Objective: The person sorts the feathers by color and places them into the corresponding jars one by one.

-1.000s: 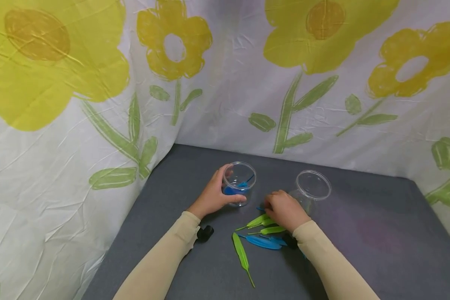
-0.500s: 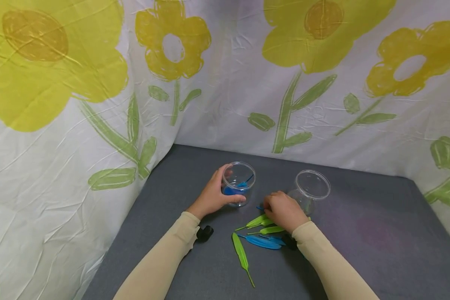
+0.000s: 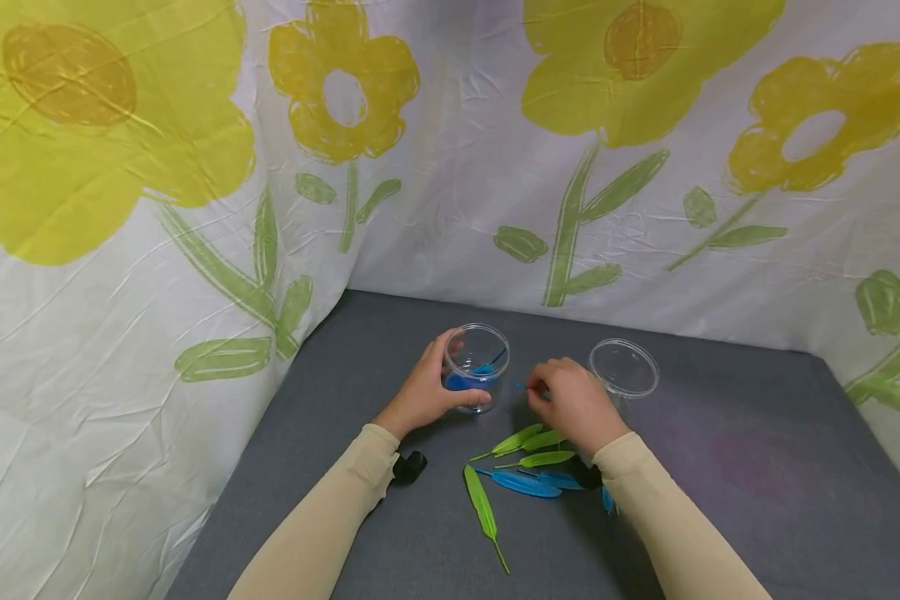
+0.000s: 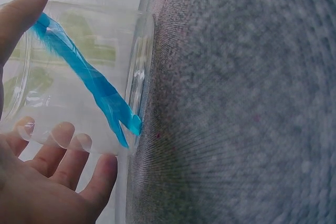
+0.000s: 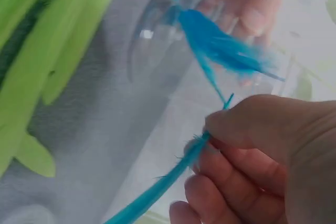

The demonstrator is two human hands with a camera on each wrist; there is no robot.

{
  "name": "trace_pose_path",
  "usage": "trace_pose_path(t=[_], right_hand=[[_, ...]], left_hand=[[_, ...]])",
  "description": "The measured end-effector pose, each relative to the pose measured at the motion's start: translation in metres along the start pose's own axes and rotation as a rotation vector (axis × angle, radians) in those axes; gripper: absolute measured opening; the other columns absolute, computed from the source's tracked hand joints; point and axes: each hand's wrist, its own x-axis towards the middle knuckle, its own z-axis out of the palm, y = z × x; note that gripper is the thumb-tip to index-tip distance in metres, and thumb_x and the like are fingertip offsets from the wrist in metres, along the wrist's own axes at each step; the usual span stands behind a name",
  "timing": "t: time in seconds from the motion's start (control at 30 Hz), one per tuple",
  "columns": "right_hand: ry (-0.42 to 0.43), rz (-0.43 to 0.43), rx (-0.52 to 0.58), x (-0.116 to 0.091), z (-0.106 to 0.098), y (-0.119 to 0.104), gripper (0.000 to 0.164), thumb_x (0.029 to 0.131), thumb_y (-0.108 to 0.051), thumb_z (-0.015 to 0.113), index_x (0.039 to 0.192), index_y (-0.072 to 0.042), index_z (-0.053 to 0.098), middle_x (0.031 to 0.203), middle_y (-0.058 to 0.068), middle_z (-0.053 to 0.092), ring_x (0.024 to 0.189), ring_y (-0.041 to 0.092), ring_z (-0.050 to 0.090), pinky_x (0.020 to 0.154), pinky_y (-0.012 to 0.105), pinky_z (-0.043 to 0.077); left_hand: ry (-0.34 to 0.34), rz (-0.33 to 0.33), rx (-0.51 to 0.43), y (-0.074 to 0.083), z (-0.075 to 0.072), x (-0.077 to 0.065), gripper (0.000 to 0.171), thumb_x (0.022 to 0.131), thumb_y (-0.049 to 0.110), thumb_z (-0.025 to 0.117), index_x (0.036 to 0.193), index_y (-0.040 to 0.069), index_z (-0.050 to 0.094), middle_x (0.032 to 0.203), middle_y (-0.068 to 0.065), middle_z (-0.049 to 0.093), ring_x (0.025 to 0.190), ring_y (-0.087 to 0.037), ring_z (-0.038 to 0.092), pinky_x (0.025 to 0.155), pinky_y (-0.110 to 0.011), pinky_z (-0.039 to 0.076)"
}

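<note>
My left hand (image 3: 423, 393) grips a clear jar (image 3: 497, 390) standing on the table, thumb on the near side and fingers round the far side. Blue feathers (image 4: 94, 85) lie slanting inside that jar. Thumb and fingers of my right hand (image 3: 576, 407) pinch a blue feather (image 5: 152, 195) near its quill end. In the right wrist view its quill tip points toward the jar. The right hand is to the right of the jar, raised over several green feathers (image 3: 546, 458). Behind it stands a second clear jar (image 3: 656, 383), partly hidden by the hand.
A lone green feather (image 3: 482, 504) lies nearest me on the dark grey table (image 3: 720, 500). Blue feathers (image 3: 527, 484) lie beside the green group, some partly under my right wrist. A white flower-print cloth (image 3: 450, 233) hangs along the back and left of the table.
My right hand has risen and moved away from me, off the feather pile, with a blue feather pinched in it. The left hand and its jar have stayed in place.
</note>
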Motion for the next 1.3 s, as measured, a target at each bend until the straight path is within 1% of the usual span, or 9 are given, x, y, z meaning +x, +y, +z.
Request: trace_pose_path(t=[0.27, 0.47, 0.63, 0.73, 0.9, 1.07, 1.2, 1.3], right_hand=[[0.072, 0.011, 0.061, 0.007, -0.014, -0.006, 0.004, 0.096, -0.013, 0.083, 0.096, -0.012, 0.079, 0.09, 0.002, 0.073, 0.087, 0.02, 0.066, 0.076, 0.042, 0.06], [0.1, 0.023, 0.085, 0.014, -0.023, -0.007, 0.007, 0.098, -0.016, 0.08, 0.098, -0.009, 0.078, 0.093, 0.004, 0.074, 0.09, 0.023, 0.067, 0.078, 0.043, 0.061], [0.112, 0.022, 0.106, 0.021, -0.031, -0.011, 0.007, 0.101, -0.017, 0.076, 0.1, -0.01, 0.078, 0.096, 0.005, 0.074, 0.093, 0.025, 0.069, 0.081, 0.044, 0.061], [0.126, 0.018, 0.124, 0.027, -0.037, -0.016, 0.005, 0.101, -0.017, 0.076, 0.102, -0.013, 0.078, 0.098, 0.004, 0.075, 0.095, 0.026, 0.07, 0.085, 0.045, 0.061], [0.155, -0.017, 0.152, 0.037, -0.047, -0.027, 0.008, 0.102, -0.018, 0.076, 0.106, -0.012, 0.079, 0.103, 0.006, 0.077, 0.098, 0.027, 0.071, 0.088, 0.047, 0.06], [0.178, -0.053, 0.219, 0.049, -0.055, -0.036, 0.01, 0.104, -0.019, 0.075, 0.11, -0.012, 0.078, 0.107, 0.006, 0.076, 0.102, 0.026, 0.07, 0.092, 0.048, 0.059], [0.208, -0.078, 0.271, 0.057, -0.058, -0.044, 0.011, 0.103, -0.019, 0.076, 0.111, -0.012, 0.08, 0.107, 0.005, 0.077, 0.103, 0.025, 0.07, 0.092, 0.048, 0.059], [0.22, -0.087, 0.303, 0.062, -0.058, -0.049, 0.011, 0.103, -0.019, 0.076, 0.111, -0.012, 0.08, 0.107, 0.005, 0.078, 0.104, 0.025, 0.071, 0.092, 0.047, 0.06]], left_hand=[[0.009, -0.001, 0.004, -0.003, 0.0, 0.0, 0.111, 0.082, 0.051, 0.094, 0.168, 0.038, 0.025, 0.164, -0.004, 0.042, 0.156, -0.023, 0.044, 0.127, -0.054, 0.041], [0.01, -0.008, 0.011, -0.003, 0.0, -0.003, 0.112, 0.082, 0.051, 0.094, 0.169, 0.036, 0.025, 0.165, -0.006, 0.043, 0.155, -0.024, 0.045, 0.127, -0.055, 0.041], [-0.004, -0.011, 0.001, -0.002, 0.001, -0.005, 0.112, 0.082, 0.052, 0.094, 0.169, 0.034, 0.026, 0.165, -0.007, 0.042, 0.156, -0.025, 0.044, 0.127, -0.056, 0.04], [-0.005, -0.017, -0.002, -0.002, 0.001, -0.006, 0.111, 0.082, 0.052, 0.094, 0.169, 0.035, 0.026, 0.165, -0.006, 0.042, 0.156, -0.026, 0.044, 0.127, -0.056, 0.04], [-0.004, -0.01, -0.008, -0.002, 0.0, -0.005, 0.111, 0.082, 0.05, 0.095, 0.169, 0.036, 0.026, 0.164, -0.006, 0.043, 0.155, -0.026, 0.044, 0.126, -0.056, 0.042], [-0.009, 0.014, -0.006, -0.005, 0.001, -0.002, 0.109, 0.083, 0.052, 0.093, 0.168, 0.036, 0.027, 0.164, -0.007, 0.042, 0.155, -0.028, 0.045, 0.124, -0.057, 0.043], [-0.023, 0.007, -0.004, -0.005, 0.002, 0.0, 0.108, 0.084, 0.053, 0.092, 0.168, 0.039, 0.025, 0.164, -0.004, 0.041, 0.154, -0.027, 0.045, 0.123, -0.056, 0.044], [-0.029, 0.001, -0.004, -0.002, 0.002, 0.001, 0.107, 0.085, 0.05, 0.093, 0.167, 0.042, 0.024, 0.164, -0.003, 0.041, 0.153, -0.025, 0.045, 0.123, -0.055, 0.044]])
